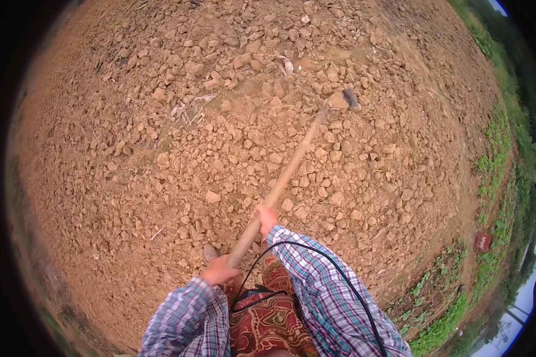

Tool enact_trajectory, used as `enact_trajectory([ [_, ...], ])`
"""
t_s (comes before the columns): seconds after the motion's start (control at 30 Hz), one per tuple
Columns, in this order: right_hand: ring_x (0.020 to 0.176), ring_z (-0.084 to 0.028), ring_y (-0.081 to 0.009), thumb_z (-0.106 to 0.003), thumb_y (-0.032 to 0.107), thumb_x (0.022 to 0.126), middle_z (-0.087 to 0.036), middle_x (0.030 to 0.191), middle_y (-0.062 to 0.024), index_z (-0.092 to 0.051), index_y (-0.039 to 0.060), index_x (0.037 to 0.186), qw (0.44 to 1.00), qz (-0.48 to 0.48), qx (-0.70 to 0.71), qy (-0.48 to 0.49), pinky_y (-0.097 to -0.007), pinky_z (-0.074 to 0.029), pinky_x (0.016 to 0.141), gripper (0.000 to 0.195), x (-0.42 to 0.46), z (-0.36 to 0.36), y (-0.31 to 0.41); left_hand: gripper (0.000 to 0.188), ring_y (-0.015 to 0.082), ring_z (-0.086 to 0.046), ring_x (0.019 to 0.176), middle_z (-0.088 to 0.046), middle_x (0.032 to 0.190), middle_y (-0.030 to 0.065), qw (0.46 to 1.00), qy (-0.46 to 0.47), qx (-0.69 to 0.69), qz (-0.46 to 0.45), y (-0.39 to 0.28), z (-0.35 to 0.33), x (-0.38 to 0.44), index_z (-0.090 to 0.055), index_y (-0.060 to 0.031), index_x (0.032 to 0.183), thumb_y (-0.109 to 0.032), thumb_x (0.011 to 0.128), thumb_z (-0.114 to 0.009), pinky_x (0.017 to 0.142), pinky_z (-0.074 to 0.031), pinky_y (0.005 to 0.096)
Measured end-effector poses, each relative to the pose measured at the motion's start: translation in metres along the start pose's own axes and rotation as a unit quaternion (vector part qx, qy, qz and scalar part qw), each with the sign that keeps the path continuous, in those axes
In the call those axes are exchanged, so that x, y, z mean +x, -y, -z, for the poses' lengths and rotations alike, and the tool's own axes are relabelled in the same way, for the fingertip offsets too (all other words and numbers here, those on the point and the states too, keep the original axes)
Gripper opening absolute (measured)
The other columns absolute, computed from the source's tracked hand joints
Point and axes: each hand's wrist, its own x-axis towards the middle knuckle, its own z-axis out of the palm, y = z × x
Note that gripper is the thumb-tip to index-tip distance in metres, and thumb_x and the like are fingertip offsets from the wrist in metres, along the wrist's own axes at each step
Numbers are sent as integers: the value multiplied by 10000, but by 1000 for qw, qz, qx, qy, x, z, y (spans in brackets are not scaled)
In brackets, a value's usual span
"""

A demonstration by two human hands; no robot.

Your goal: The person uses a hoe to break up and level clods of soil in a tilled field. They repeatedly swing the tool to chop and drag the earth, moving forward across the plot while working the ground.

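Both hands grip the long wooden handle (290,167) of a hoe that slants away from me up and to the right. My left hand (220,269) wraps around the near end of the handle, low in front of my body. Farther along the shaft, my right hand (266,218) is closed around it. At the far end, the hoe's metal blade (343,99) is over the dry, cloddy soil (232,165), dark along one edge and earth-coloured elsewhere. Whether the blade touches the ground I cannot tell.
Loose clods surround my feet, with one shoe (210,252) partly visible. Dry plant debris (192,109) lies ahead. A black cable (326,256) loops across my right sleeve and lap. On the right are green plants (446,325) and a red container (483,241) bearing writing.
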Motion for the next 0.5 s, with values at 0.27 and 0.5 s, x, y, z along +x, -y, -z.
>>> enact_trajectory([
  [0.27, 763, -579, -241, -597, 193, 841, -553, 842, -90, -503, -4, 923, 955, -96, 88, 265, -387, -509, 716, 233, -67, -53, 20, 423, 325, -617, 703, -618, 809, 185, 928, -218, 295, -59, -66, 81, -160, -520, -6, 1051, -222, 706, -635, 622, -502, 404],
  [0.5, 909, -578, -251, -576, 300, 865, -557, 986, -128, -455, 6, 1068, 957, -39, -43, 283, -399, -493, 819, 377, -67, -66, 89, 420, 316, -612, 636, -607, 732, 172, 842, -376, 357, -150, -102, 101, -171, -556, -44, 1055, -191, 673, -652, 585, -505, 389],
])
